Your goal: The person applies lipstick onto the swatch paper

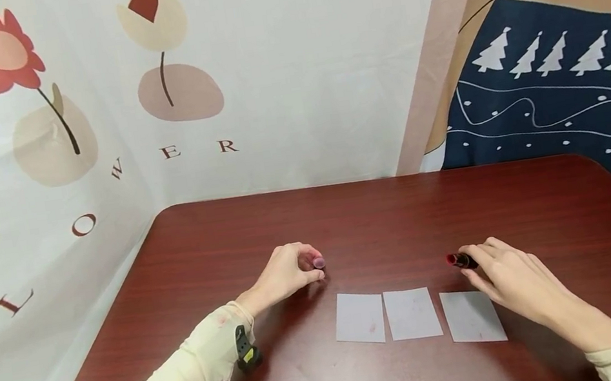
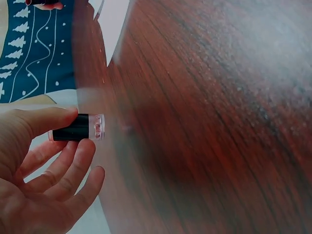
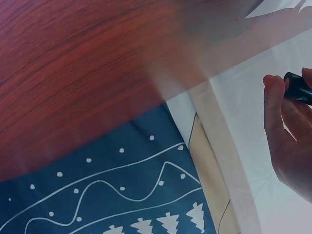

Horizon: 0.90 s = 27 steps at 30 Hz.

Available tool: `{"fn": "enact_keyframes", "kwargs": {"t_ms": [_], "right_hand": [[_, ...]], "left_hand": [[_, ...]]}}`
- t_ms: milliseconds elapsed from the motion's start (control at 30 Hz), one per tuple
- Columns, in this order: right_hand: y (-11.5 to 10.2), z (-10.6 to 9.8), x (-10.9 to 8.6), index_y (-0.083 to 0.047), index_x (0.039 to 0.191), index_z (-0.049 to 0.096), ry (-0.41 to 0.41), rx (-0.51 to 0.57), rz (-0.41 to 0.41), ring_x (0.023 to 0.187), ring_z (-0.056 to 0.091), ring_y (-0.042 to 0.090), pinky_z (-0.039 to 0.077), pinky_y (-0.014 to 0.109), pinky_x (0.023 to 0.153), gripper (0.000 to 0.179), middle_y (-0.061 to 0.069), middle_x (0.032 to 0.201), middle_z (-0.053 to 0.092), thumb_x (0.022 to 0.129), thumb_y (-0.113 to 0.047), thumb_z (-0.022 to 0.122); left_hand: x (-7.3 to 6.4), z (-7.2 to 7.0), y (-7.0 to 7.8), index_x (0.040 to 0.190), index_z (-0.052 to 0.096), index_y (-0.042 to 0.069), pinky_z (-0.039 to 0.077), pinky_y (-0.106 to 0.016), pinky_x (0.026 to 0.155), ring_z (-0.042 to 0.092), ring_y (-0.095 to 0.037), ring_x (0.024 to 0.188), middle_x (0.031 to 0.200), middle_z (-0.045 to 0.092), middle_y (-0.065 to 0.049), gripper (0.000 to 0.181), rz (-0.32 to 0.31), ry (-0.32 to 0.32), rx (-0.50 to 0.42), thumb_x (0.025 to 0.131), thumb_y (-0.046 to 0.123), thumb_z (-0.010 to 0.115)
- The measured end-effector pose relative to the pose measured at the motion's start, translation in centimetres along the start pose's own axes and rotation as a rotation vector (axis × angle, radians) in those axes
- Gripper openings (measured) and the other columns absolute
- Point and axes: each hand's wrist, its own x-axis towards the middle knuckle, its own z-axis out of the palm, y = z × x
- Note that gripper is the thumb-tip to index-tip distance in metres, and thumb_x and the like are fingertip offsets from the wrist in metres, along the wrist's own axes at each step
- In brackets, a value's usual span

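Observation:
My left hand point(image 1: 286, 270) pinches a small black tube point(image 2: 73, 127) with a clear end, like a little stamp, between thumb and fingertips. In the head view its round pinkish-purple end point(image 1: 318, 263) faces right. My right hand point(image 1: 520, 277) grips a dark tube point(image 1: 461, 260), with its red end pointing left. The right wrist view shows only part of that hand and the tube's dark other end point(image 3: 295, 87). In front of the hands lie three small white paper cards, left point(image 1: 358, 318), middle point(image 1: 413, 314) and right point(image 1: 472, 317), bearing faint pinkish marks. The right hand is over the right card's far corner.
The cards lie on a reddish-brown wooden table point(image 1: 263, 222) with rounded far corners. Behind it hangs a white cloth point(image 1: 293, 101) with printed flowers and letters. A navy printed cloth point(image 1: 550, 97) hangs at the right. A black strap point(image 1: 246, 348) circles my left wrist.

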Motion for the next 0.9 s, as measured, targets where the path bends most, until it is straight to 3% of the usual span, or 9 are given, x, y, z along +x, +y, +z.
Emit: {"fn": "enact_keyframes", "kwargs": {"t_ms": [233,500,633,733,833,900], "right_hand": [[-0.3,0.7,0.1,-0.005,0.098,0.064,-0.024,0.007,0.026,0.067,0.050,0.010,0.037,0.024,0.044,0.028,0.002,0.082,0.062,0.072,-0.013,0.070],[-0.2,0.4,0.6,-0.006,0.098,0.064,-0.003,0.011,0.022,0.066,0.049,0.010,0.036,0.023,0.042,0.028,0.001,0.081,0.061,0.072,-0.013,0.070],[-0.3,0.4,0.2,-0.007,0.097,0.064,-0.015,0.014,0.037,0.067,0.048,0.010,0.036,0.023,0.043,0.027,0.000,0.081,0.061,0.071,-0.013,0.072],[-0.4,0.6,0.0,-0.008,0.096,0.065,-0.015,0.016,0.037,0.067,0.048,0.009,0.037,0.023,0.043,0.026,0.000,0.080,0.061,0.071,-0.014,0.072],[-0.4,0.4,0.2,-0.007,0.095,0.065,-0.005,0.021,0.037,0.066,0.047,0.009,0.036,0.023,0.043,0.025,0.000,0.079,0.061,0.071,-0.015,0.072],[-0.2,0.2,0.3,-0.008,0.094,0.065,-0.001,0.024,0.046,0.064,0.044,0.008,0.035,0.022,0.043,0.025,-0.001,0.078,0.060,0.071,-0.016,0.072]], "left_hand": [[0.1,0.4,-0.5,0.086,0.066,0.007,0.046,-0.024,0.061,0.058,-0.008,0.061,0.070,0.062,0.004,0.016,0.011,-0.003,-0.002,0.073,0.004,0.076],[0.5,0.7,-0.8,0.083,0.063,0.008,0.047,-0.024,0.057,0.057,-0.010,0.058,0.070,0.059,0.004,0.017,-0.041,-0.019,-0.014,0.073,0.006,0.076],[0.4,0.8,-0.9,0.087,0.065,0.009,0.046,-0.023,0.056,0.055,-0.010,0.060,0.072,0.058,0.004,0.019,-0.021,-0.042,0.037,0.072,0.006,0.077],[0.0,0.7,-1.3,0.107,0.062,0.004,0.045,-0.025,0.062,0.053,-0.011,0.065,0.079,0.058,0.003,0.043,-0.019,-0.046,0.086,0.069,0.012,0.080],[-0.3,-0.1,-1.1,0.134,0.042,-0.001,0.043,-0.029,0.070,0.051,-0.014,0.073,0.088,0.057,-0.002,0.082,-0.070,-0.020,0.144,0.067,0.025,0.082],[-0.4,-1.0,-0.5,0.142,0.029,-0.001,0.042,-0.032,0.072,0.050,-0.017,0.078,0.093,0.055,-0.005,0.099,-0.108,0.033,0.177,0.066,0.035,0.082]]}}
